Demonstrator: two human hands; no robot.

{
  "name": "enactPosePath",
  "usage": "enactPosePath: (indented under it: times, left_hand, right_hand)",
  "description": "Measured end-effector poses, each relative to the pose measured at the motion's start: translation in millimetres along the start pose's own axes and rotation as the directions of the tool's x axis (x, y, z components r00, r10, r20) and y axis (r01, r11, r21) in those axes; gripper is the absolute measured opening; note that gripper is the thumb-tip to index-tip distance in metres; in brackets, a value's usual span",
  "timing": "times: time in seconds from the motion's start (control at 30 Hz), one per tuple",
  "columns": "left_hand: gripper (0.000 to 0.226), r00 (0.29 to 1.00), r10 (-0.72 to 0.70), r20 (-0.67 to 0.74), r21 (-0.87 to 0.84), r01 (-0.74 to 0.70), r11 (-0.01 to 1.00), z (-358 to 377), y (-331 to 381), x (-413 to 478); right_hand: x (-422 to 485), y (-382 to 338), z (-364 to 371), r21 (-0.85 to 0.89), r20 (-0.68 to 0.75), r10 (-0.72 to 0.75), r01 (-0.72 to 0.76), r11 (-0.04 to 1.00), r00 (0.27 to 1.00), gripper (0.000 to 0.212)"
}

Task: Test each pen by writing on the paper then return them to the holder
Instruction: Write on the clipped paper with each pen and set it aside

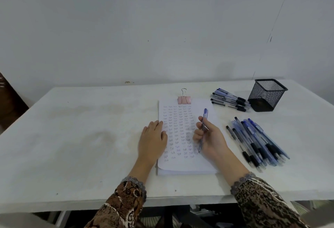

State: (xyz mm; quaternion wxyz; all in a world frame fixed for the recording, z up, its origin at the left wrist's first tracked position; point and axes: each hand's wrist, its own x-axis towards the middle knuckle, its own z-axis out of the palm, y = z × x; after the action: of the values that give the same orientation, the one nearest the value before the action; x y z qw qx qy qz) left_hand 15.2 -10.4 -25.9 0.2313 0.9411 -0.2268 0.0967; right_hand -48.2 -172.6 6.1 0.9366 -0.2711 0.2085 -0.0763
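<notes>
Two hands at the paper (180, 164): left hand (152, 137) flat on its edge; right hand (210, 138) pinches the pen (203, 124), tip toward you; the holder (265, 96) lies beyond, to your right.

head-worn view, facing down (close), over paper (186, 166)

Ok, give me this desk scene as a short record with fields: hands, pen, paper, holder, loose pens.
left hand: flat, fingers straight, on the left edge of the paper
right hand: grips a blue pen, tip down at the lower rows of writing
paper: stack covered in rows of small handwriting, pink binder clip at the top
black mesh holder: upright, far right, no pens sticking out
loose pens: small pile left of the holder; larger pile right of the paper
surface: white table
</notes>
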Motion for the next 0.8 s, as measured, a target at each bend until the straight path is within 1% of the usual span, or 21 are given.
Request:
enactPosePath:
  times: [0.1,0.13,0.23,0.43,0.5,0.57,0.6,0.63,0.67,0.7,0.73,0.77,0.8]
  left_hand:
    - [0.042,1.000,-0.002,0.002,-0.004,0.002,1.000,0.2,0.3,-0.1]
    - [0.042,1.000,-0.004,0.003,-0.008,0.004,1.000,0.1,0.5,0.1]
    - [0.042,1.000,-0.010,0.008,-0.017,0.011,1.000,-0.2,1.1,0.1]
    - [0.042,1.000,-0.016,0.004,-0.021,0.016,1.000,-2.3,2.4,-1.1]
    - [0.042,1.000,-0.015,0.001,-0.028,0.015,0.999,-2.4,2.8,-1.2]
    - [0.042,1.000,-0.019,0.000,-0.038,0.019,0.999,-2.1,2.0,-1.1]
    - [0.042,1.000,-0.015,0.000,-0.040,0.015,0.999,-1.6,1.1,-0.9]
    - [0.042,1.000,-0.011,0.000,-0.042,0.011,0.999,-1.1,0.5,-0.6]
    - [0.042,1.000,-0.010,0.003,-0.042,0.010,0.999,-0.7,0.2,-0.4]
    - [0.042,1.000,-0.011,0.007,-0.043,0.011,0.999,-0.2,0.0,0.0]
    - [0.043,1.000,-0.016,0.011,-0.044,0.017,0.999,0.1,0.2,0.5]
    - [0.043,1.000,-0.024,0.016,-0.045,0.025,0.999,0.3,0.3,0.9]
    - [0.043,0.999,-0.031,0.019,-0.045,0.032,0.998,0.1,0.6,1.2]
  right_hand:
    - [4.4,2.4,-0.4,0.076,0.001,0.020,-0.020,0.997,1.000,0.031]
    - [5.8,3.0,-0.8,0.084,-0.003,0.024,-0.024,0.996,1.000,0.030]
    - [7.0,3.5,-0.3,0.040,-0.028,-0.007,0.008,0.999,1.000,0.021]
    - [6.2,0.6,-0.2,-0.054,-0.063,-0.038,0.035,0.998,0.997,0.022]
    - [1.2,-10.8,2.4,-0.139,-0.042,-0.050,0.044,0.989,0.998,0.021]
    - [-7.6,-31.4,5.9,-0.349,-0.023,-0.093,0.079,0.934,0.995,0.017]
    - [-11.7,-44.4,6.2,-0.487,-0.025,-0.129,0.101,0.868,0.991,0.017]
    - [-15.9,-58.1,5.8,-0.635,-0.030,-0.188,0.127,0.762,0.982,0.019]
    - [-19.2,-71.9,4.1,-0.776,-0.028,-0.278,0.154,0.612,0.960,0.022]
    - [-21.8,-85.6,0.6,-0.886,-0.009,-0.389,0.173,0.431,0.921,0.025]
    - [-24.2,-98.1,-3.7,-0.952,0.023,-0.489,0.168,0.255,0.872,0.026]
    - [-26.6,-110.2,-9.7,-0.983,0.048,-0.560,0.138,0.120,0.827,0.028]
    - [-28.4,-121.5,-16.4,-0.996,0.045,-0.601,0.084,0.036,0.798,0.028]
